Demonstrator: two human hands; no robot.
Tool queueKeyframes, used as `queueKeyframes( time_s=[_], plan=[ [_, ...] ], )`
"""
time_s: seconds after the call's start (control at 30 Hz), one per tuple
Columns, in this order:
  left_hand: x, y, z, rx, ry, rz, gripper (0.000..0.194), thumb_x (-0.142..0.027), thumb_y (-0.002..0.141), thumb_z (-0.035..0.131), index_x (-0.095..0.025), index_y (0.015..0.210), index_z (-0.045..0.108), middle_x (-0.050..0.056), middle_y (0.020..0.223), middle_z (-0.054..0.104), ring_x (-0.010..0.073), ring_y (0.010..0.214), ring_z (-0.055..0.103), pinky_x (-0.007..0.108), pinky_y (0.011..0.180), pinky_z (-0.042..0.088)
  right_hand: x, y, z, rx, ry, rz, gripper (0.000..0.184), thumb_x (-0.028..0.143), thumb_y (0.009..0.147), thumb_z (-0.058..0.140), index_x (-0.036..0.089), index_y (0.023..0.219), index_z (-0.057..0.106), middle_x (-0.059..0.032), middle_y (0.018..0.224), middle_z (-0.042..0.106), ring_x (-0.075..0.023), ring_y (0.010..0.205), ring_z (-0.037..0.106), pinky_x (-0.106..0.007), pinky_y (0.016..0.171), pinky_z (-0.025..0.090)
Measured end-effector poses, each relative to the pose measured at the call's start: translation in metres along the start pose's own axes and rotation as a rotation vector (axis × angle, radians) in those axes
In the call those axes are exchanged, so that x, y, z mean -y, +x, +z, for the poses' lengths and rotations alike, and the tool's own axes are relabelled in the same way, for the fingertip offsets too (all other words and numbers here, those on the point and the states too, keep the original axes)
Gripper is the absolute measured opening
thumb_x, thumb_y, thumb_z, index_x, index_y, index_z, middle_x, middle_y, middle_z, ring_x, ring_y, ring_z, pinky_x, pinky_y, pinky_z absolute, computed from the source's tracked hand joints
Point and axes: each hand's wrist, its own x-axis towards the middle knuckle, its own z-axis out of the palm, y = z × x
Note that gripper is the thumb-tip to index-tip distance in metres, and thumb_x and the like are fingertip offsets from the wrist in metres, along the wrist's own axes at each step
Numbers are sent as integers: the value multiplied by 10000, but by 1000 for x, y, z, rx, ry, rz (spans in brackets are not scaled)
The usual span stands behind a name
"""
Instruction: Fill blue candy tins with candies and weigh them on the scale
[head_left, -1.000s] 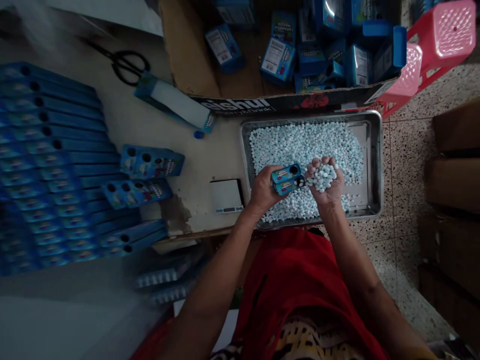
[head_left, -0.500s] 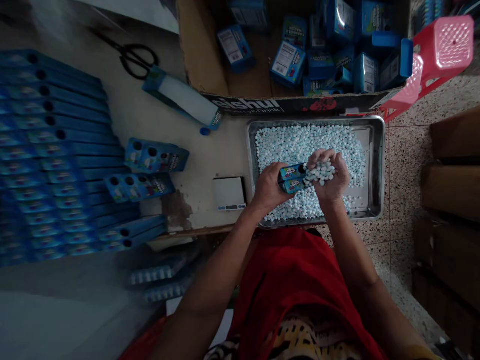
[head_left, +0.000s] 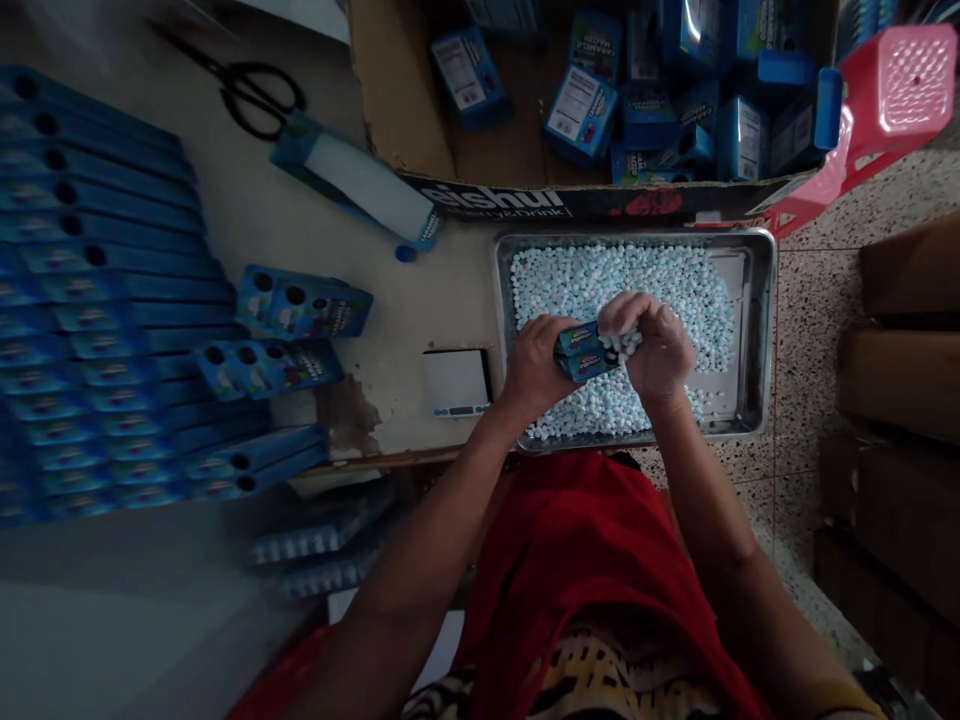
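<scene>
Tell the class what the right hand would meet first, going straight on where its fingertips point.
Probably the small, blue, printed rectangular boxes held in the left hand; the right hand looks almost against them, though depth is unclear.

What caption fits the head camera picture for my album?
Left hand holds two blue boxes; right hand cups pale pellets over a tray.

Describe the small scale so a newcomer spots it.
Find the metal tray of pale pieces. Just left of it, on the tabletop near the front edge, lies the scale. Unlike the printed blue boxes farther left, its top is plain and whitish, with small marks along the near side.
</scene>
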Motion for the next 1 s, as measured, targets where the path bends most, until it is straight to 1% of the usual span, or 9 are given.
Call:
queueKeyframes(
  time_s=[0.23, 0.33, 0.4, 0.47, 0.53, 0.63, 0.7, 0.83, 1.0],
  plan=[
    [-1, 2, 4, -35, -32, -67, 645, -244, 598, 947, -237, 1194, 702, 71, 1155, 762, 330, 1113, 707, 423, 1012, 568, -4, -20, 4, 36, -98, 46, 654, 889, 951, 515, 291, 726, 652, -66, 764, 653, -280, 858, 684, -468, 874, 599],
    [4, 0, -3, -48, -100, -105, 678, -265, 586, 978, -238, 1205, 703, 71, 1205, 757, 328, 1135, 717, 428, 1042, 571, -3, -28, -14, 44, -162, 24, 688, 870, 1008, 423, 283, 803, 716, -93, 939, 762, -312, 1073, 744, -526, 1022, 596],
    [12, -1, -11, -41, -152, -150, 713, -287, 570, 1009, -228, 1215, 710, 65, 1197, 758, 322, 1119, 724, 429, 1044, 573, -2, -33, -44, -76, -274, 6, 667, 789, 1069, 359, 274, 944, 765, -107, 1165, 788, -313, 1245, 726, -559, 1138, 552],
    [20, -3, -19, -13, -263, -224, 755, -328, 542, 1049, -207, 1211, 721, 58, 1149, 762, 303, 1066, 732, 415, 1010, 585, -5, -37, -86, -310, -507, 21, 559, 683, 1087, 399, 267, 1110, 771, -121, 1327, 751, -302, 1335, 688, -559, 1183, 527],
    [28, -5, -23, 33, -428, -325, 812, -351, 479, 1088, -194, 1196, 740, 64, 1127, 775, 294, 1037, 740, 400, 967, 603, -15, -43, -126, -574, -862, 63, 514, 652, 1043, 482, 245, 1210, 748, -145, 1346, 714, -305, 1319, 663, -567, 1217, 497],
    [33, -7, -18, 105, -655, -468, 855, -304, 367, 1111, -218, 1150, 777, 74, 1114, 807, 313, 1033, 766, 411, 930, 631, -45, -54, -153, -722, -1026, 105, 596, 638, 1022, 459, 167, 1274, 722, -209, 1343, 636, -349, 1331, 599, -644, 1284, 394],
    [33, -8, -7, 119, -736, -519, 825, -272, 341, 1107, -245, 1099, 783, 52, 1045, 821, 315, 976, 782, 424, 890, 644, -70, -61, -141, -708, -1020, 112, 609, 617, 1039, 439, 160, 1341, 704, -216, 1371, 614, -344, 1364, 575, -630, 1299, 382],
    [36, -4, 20, 67, -730, -497, 780, -287, 344, 1109, -267, 1040, 755, 6, 922, 815, 292, 865, 784, 422, 830, 645, -113, -67, -90, -671, -902, 88, 581, 587, 1076, 429, 203, 1446, 659, -201, 1463, 620, -307, 1439, 555, -582, 1313, 387],
    [40, 5, 45, 62, -652, -387, 802, -369, 392, 1113, -268, 1095, 741, 20, 934, 819, 291, 870, 789, 424, 845, 644, -131, -51, -61, -744, -690, 186, 597, 668, 1013, 503, 214, 1368, 661, -184, 1440, 633, -314, 1454, 546, -565, 1279, 416]
  ],
)
